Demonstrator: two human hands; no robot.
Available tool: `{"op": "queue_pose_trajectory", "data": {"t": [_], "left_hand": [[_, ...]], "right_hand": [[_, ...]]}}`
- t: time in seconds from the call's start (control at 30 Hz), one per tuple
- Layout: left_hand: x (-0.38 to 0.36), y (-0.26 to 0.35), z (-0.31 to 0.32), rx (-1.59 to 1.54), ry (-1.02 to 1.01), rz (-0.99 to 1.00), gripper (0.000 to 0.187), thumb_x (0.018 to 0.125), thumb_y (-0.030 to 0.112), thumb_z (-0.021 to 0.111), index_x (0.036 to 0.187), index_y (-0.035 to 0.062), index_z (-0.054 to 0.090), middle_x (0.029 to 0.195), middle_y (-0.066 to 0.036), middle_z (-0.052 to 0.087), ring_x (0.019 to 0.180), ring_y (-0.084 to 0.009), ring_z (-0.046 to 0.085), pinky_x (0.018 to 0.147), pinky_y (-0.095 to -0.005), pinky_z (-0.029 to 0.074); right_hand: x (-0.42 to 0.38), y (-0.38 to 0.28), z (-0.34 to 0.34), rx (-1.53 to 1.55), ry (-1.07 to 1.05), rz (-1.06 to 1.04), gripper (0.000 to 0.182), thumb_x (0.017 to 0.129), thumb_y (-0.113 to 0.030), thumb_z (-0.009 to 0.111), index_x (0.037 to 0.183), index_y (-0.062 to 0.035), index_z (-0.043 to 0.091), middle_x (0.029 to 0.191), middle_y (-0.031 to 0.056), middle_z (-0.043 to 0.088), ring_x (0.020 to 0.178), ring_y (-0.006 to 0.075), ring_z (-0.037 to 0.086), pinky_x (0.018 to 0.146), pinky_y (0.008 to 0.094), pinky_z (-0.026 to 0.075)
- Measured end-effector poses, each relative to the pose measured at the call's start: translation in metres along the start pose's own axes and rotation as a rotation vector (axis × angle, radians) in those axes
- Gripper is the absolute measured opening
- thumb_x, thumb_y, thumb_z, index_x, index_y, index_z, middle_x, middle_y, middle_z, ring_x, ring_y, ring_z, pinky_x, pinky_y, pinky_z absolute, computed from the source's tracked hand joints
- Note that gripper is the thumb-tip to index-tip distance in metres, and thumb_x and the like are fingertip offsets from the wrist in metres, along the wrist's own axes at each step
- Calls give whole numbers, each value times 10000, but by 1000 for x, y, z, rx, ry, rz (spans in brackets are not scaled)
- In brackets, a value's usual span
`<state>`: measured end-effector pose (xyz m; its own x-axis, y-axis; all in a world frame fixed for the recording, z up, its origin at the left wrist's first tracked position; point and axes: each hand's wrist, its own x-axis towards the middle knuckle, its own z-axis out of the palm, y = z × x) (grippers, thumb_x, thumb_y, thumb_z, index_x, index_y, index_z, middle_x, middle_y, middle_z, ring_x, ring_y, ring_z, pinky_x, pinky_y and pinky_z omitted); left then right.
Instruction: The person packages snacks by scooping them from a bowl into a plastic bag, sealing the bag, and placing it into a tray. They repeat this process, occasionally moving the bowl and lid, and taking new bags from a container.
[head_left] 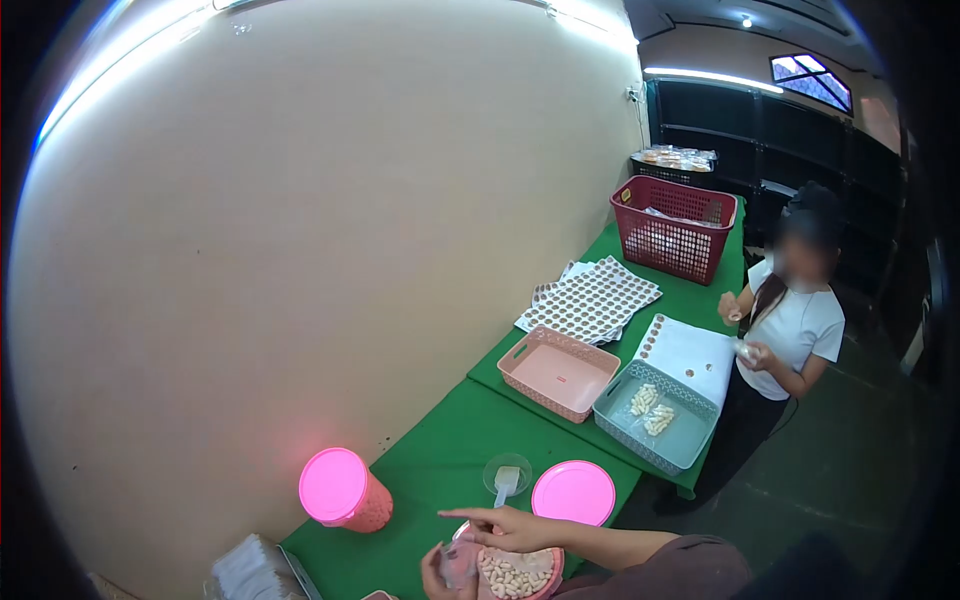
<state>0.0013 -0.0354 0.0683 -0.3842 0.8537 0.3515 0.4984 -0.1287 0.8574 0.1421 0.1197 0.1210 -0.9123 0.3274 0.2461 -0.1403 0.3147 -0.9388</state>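
Observation:
My left hand (446, 578) is at the bottom of the view, its fingers closed round a clear plastic bag (460, 563). My right hand (512, 528) reaches in from the right just above the bag, index finger stretched out to the left; its lower fingers are partly hidden. Beneath both hands stands a round pink tub (558, 572) filled with small white oblong pieces (515, 577). Beyond the right hand, a white scoop (507, 481) rests on a clear round dish or lid (492, 470). A bright pink lid (574, 493) lies beside it.
A pink-lidded jar (345, 490) stands left on the green table (430, 450). Farther back are a pink basket (560, 372), a teal basket (640, 440) with filled bags, sticker sheets (595, 300) and a maroon basket (672, 245). A co-worker (800, 320) stands at right, holding a small bag.

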Motion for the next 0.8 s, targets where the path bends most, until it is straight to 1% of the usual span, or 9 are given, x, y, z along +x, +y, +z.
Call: {"op": "queue_pose_trajectory", "data": {"t": [0.03,0.07,0.1,0.23,0.3,0.47,0.63,0.73,0.8], "left_hand": [[-4,-19,2,0,-6,-3,590,866,119,675,1353,13,359,1292,-158,491,1219,-292,476,1006,-414,397],[-15,-53,8,-275,98,-61,631,864,105,678,1369,27,307,1312,-143,469,1220,-270,472,1014,-413,392],[-22,-73,12,-551,206,-124,677,863,92,682,1386,41,255,1332,-128,447,1221,-249,469,1021,-412,387],[-27,-69,14,-531,234,-137,700,858,51,678,1369,54,200,1326,-121,415,1195,-249,475,1024,-402,390],[-19,-27,12,-464,64,140,575,858,22,667,1280,81,280,1258,-123,423,1144,-249,485,995,-384,419],[-19,-16,19,-381,96,133,520,866,54,663,1246,87,310,1222,-125,439,1099,-237,502,934,-368,444],[-16,-19,-5,-376,169,1,537,862,85,671,1265,75,316,1214,-126,452,1103,-245,510,947,-381,435],[-13,-21,-19,-374,229,-47,549,860,104,675,1277,69,320,1210,-126,460,1105,-249,515,954,-390,431],[-9,-21,-25,-369,242,-62,558,859,116,679,1284,64,322,1207,-127,465,1106,-252,518,960,-395,427]], "right_hand": [[1,-1,-4,49,20,29,579,962,-122,510,1492,-135,277,1015,90,593,930,162,572,839,293,457],[1,1,-6,99,39,56,587,969,-122,499,1499,-116,248,1140,104,598,1018,169,571,879,305,445],[3,11,-9,131,-16,71,691,923,-136,568,1508,-94,204,1359,135,483,1209,214,493,994,341,396],[-4,20,19,8,-79,-59,834,850,-196,674,1517,-123,181,1373,165,457,1261,248,460,1049,381,369],[-5,25,37,206,-280,-82,903,776,-176,717,1512,-121,198,1477,160,345,1362,263,355,1118,406,296],[-6,25,38,283,-344,-14,788,769,-179,704,1449,-71,320,1407,146,445,1303,262,435,1075,377,355],[-17,28,53,50,-229,96,529,818,-192,663,1281,-14,479,1068,167,634,1008,268,620,877,366,483],[-21,50,68,20,-85,-16,513,827,-213,670,1255,-1,484,998,179,638,944,282,629,839,375,489],[-20,57,64,57,-149,55,538,830,-235,678,1266,2,469,1024,181,628,962,281,620,849,374,484]]}}
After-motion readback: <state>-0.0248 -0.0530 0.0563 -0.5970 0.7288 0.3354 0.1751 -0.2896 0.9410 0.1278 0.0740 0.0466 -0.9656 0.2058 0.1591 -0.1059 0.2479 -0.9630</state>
